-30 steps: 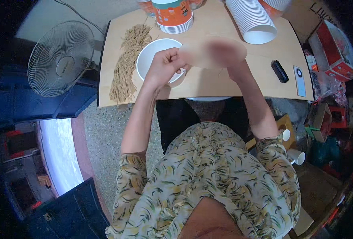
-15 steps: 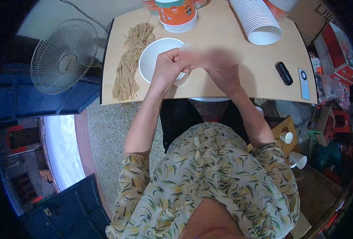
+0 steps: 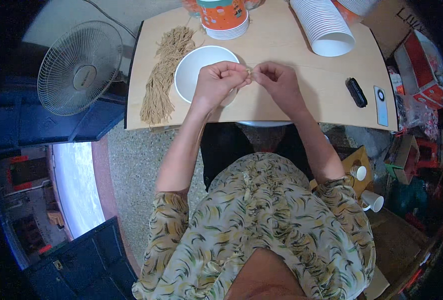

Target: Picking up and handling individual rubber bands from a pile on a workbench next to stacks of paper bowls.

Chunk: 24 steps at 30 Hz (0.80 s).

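My left hand (image 3: pixel 220 82) is closed in a pinch above the right side of a white bowl (image 3: pixel 191 70). Its fingertips meet those of my right hand (image 3: pixel 279 85), also pinched, just past the bowl's rim. A tiny pale tan bit (image 3: pixel 249 71) shows between the two sets of fingertips, too small to name. To the left of the bowl lies a long bundle of tan strings (image 3: pixel 159 87), spread over the tabletop (image 3: pixel 326 100).
Orange-patterned paper tubs (image 3: pixel 224 17) are stacked at the back, beside a long lying stack of white cups (image 3: pixel 326 30). A black oblong object (image 3: pixel 356 92) and a pale phone-like slab (image 3: pixel 381 106) lie at the right. A fan (image 3: pixel 84 72) stands left of the table.
The right hand, smeared before, now shows clearly with its fingertips against the left's. The left hand's fingertips have shifted a little up and right. The bowl and string bundle look much the same.
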### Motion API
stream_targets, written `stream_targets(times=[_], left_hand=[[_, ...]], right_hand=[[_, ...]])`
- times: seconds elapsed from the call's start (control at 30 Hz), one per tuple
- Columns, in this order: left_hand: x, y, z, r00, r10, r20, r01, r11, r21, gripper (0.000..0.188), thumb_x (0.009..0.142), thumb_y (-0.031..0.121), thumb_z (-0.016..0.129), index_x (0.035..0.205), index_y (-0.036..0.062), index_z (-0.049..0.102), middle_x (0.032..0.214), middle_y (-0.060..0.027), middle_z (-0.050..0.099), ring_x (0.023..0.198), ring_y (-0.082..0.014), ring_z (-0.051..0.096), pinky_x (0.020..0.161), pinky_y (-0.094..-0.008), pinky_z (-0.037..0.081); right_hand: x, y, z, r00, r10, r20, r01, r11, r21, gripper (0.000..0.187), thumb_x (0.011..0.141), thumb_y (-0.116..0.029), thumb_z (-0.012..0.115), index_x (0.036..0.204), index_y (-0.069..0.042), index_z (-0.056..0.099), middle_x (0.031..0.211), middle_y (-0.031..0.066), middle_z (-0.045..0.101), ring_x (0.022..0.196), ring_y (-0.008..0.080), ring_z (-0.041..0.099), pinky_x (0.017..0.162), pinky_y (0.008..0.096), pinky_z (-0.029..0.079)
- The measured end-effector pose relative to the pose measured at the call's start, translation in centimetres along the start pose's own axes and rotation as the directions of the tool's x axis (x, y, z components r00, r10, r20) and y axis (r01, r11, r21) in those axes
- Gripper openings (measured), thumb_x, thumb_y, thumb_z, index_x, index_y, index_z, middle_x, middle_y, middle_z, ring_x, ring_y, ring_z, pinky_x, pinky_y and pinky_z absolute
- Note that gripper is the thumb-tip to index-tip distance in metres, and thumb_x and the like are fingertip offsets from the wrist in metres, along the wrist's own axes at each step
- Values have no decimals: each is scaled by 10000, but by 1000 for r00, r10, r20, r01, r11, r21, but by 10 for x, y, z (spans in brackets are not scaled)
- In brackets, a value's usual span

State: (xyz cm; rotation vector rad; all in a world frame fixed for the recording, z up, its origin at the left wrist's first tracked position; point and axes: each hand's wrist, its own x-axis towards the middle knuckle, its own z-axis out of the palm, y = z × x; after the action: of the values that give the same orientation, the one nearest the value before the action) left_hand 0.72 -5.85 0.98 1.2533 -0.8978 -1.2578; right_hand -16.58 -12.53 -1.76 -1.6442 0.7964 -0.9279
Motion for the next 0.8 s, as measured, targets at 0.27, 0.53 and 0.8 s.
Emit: stream_targets(times=[0.27,0.53,0.8], left_hand=[[-2,-1,2,999,54,4,-54,993,103,168,832,-2,712,988,-50,672,878,-102,716,805,-116,694,715,-208,558],[-2,-2,0,992,125,5,-122,962,245,165,832,20,723,978,-51,691,865,-89,722,784,-96,685,705,-202,551],[-2,4,-6,999,-13,53,11,1000,30,147,856,29,697,987,-36,686,870,-112,715,797,-155,699,745,-252,567]], right_hand=[[3,-1,-2,980,188,69,-199,956,217,181,853,-226,719,898,-53,689,722,-41,600,566,24,446,499,187,349],[2,-1,-3,972,231,43,-235,960,153,160,872,-210,698,852,-52,686,685,-45,577,535,24,427,467,193,328],[4,-15,-10,976,212,51,-218,942,253,156,903,-128,656,1008,-14,678,751,-32,601,556,35,455,478,189,345]])
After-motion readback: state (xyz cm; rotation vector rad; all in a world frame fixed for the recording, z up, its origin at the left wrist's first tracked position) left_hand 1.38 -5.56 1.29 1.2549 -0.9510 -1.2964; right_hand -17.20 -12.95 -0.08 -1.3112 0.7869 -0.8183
